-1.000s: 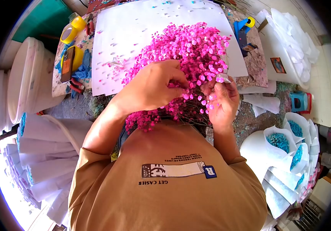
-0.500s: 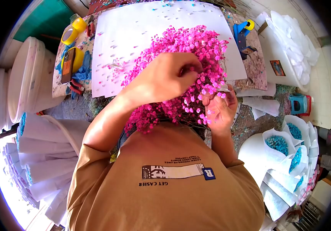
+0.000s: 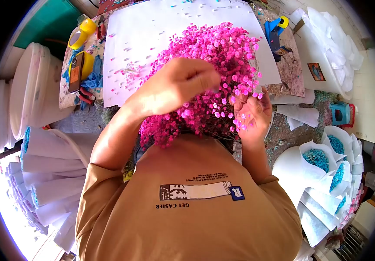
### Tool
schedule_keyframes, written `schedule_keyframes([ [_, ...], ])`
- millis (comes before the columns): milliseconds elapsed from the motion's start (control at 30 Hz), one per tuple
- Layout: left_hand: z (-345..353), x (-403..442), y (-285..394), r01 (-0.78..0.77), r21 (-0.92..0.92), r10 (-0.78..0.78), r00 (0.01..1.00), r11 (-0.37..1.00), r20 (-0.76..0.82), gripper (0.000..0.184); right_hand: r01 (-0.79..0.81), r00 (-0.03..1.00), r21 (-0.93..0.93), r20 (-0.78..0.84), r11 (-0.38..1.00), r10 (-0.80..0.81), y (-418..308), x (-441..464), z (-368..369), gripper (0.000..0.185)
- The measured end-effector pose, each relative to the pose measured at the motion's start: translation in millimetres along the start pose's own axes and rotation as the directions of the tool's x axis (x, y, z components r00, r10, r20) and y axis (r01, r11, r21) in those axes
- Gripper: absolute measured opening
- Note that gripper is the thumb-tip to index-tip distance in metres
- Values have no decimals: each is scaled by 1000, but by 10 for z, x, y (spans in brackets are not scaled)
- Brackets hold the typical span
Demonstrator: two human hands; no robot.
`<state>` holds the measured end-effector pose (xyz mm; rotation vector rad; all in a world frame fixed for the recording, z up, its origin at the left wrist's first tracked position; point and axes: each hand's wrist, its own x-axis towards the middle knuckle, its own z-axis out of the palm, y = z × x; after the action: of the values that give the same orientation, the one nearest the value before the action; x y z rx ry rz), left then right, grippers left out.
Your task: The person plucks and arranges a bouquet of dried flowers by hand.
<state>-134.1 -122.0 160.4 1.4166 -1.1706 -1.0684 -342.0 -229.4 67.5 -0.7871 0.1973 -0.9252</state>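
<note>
Left hand (image 3: 176,85) curled, thumb near the fingers, any pinch unclear; right hand (image 3: 254,114) cupped with bent fingers, hold on a stem also unclear.

From the left, a phone (image 3: 77,71) leans on yellow tape beside a white sheet (image 3: 128,45) scattered with loose buds; the bunch of pink flowers (image 3: 209,45) spreads over its near part and down to the shirt, left hand above it, right hand at its right edge; beyond stand a blue tape dispenser (image 3: 274,38) and white-wrapped blue flowers (image 3: 316,160). The step in hand looks like picking through the sprays; the next move calls for light fingertips, parting the tangled stems without shedding buds.
</note>
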Motion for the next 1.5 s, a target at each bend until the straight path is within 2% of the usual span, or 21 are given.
schedule_keyframes([
  [67, 30, -84, -38, -271, 285, 247, 962, 920, 116, 14, -8, 1000, -4, 2, 1000, 8, 5, 3, 12, 27],
  [100, 41, -98, -41, -325, 383, 296, 946, 864, 135, 18, -15, 1000, -7, -19, 1000, 15, 4, 2, 36, 27],
  [267, 154, -159, -30, -323, 464, 330, 941, 825, 68, 16, -41, 999, -17, 14, 999, 41, 22, -17, -34, 29],
  [333, 205, -216, -5, -317, 440, 342, 939, 840, 24, 11, -15, 996, -11, -90, 1000, 14, 35, -53, 7, 33],
  [367, 242, -272, 21, -315, 440, 353, 936, 841, -3, 11, 16, 1000, -62, 28, 998, -14, 57, -42, -111, 37],
  [400, 265, -343, 32, -362, 443, 413, 911, 820, -19, 13, 52, 998, -163, 32, 985, -47, 36, -49, -62, 38],
  [467, 233, -497, 108, -410, 315, 443, 895, 856, -39, 13, 144, 984, -217, 133, 965, -117, 25, -9, 9, 39],
  [533, 87, -647, 80, -292, -30, 290, 956, 956, -45, 5, 129, 981, -295, 180, 947, -77, -32, 26, 118, 38],
  [600, -17, -633, -94, -192, -373, 112, 968, 908, -224, 10, 125, 974, -378, 224, 917, -40, -69, 51, 166, 37],
  [633, -178, -603, -188, -147, -443, 67, 979, 884, -191, 13, 159, 961, -501, 275, 851, -18, -80, 68, 179, 35],
  [667, -269, -550, -290, -163, -601, 67, 982, 783, -179, 11, 201, 946, -610, 324, 767, 9, -85, 93, 202, 33],
  [700, -323, -504, -274, -130, -549, 3, 974, 826, -227, 12, 263, 944, -723, 329, 639, -17, -75, 109, 256, 27],
  [733, -374, -464, -258, -90, -498, -59, 959, 862, -277, 13, 194, 969, -777, 245, 599, 4, -79, 91, 365, 19],
  [800, -489, -352, -336, -51, -434, -78, 958, 899, -275, 17, 396, 908, -843, 420, 363, -15, -96, 148, 429, 16],
  [867, -483, -175, -451, -99, 51, 110, 935, 994, -337, 26, 479, 876, -853, 480, 207, -50, -111, 143, 505, 16],
  [900, -504, -137, -405, 5, 139, 39, 950, 990, -310, 29, 539, 842, -828, 537, 153, -59, -120, 167, 539, 16],
  [1033, -404, 7, -425, -54, 260, 139, 937, 964, -321, 27, 595, 804, -801, 589, 71, -85, -164, 252, 654, 19],
  [1200, -371, 35, -325, 8, 141, 34, 956, 990, -291, 22, 577, 816, -817, 576, -9, -46, -161, 496, 729, 19],
  [1300, -346, 32, -362, -5, 55, 23, 944, 998, -330, 25, 529, 849, -814, 508, -240, 146, -113, 559, 801, 21],
  [1467, -347, 46, -432, -17, 16, 21, 954, 1000, -298, 21, 447, 892, -871, 416, -206, 177, 60, 683, 789, 22],
  [1500, -345, 53, -463, -19, 15, 22, 955, 1000, -297, 21, 445, 894, -885, 428, -141, 135, 92, 690, 754, 20],
])
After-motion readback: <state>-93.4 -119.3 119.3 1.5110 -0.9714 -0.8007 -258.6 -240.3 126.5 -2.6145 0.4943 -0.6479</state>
